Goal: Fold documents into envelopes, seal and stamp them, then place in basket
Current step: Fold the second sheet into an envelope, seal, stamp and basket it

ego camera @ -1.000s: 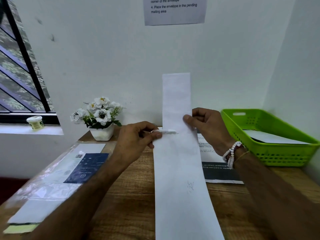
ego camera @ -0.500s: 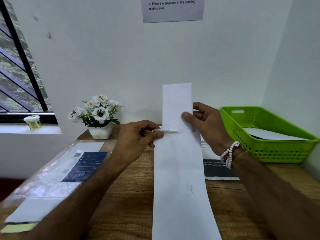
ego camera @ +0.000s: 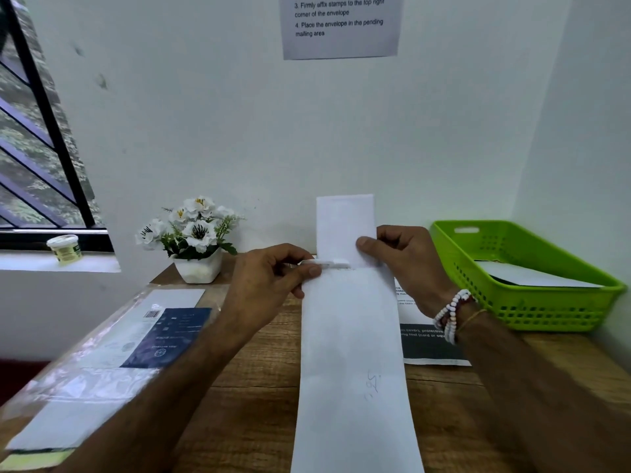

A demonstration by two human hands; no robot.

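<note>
A long white envelope (ego camera: 351, 353) stands lengthwise over the wooden table (ego camera: 252, 404), its open mouth at the far end. A folded white document (ego camera: 343, 223) sticks partly out of that mouth. My left hand (ego camera: 269, 285) pinches the envelope's left edge at the opening. My right hand (ego camera: 406, 261) pinches the document's right side, thumb on its face. A green basket (ego camera: 526, 302) stands at the right with a white envelope (ego camera: 532, 278) lying inside.
A clear plastic packet (ego camera: 112, 346) of envelopes with a dark blue label lies at the left. A white flower pot (ego camera: 198, 268) stands at the back. A printed sheet (ego camera: 426, 339) lies under my right wrist. An instruction notice (ego camera: 339, 25) hangs on the wall. A small jar (ego camera: 65, 249) sits on the windowsill.
The folded document has slid deeper into the envelope; less of it shows above the opening. My right hand has stayed at the mouth, pushing it in.
</note>
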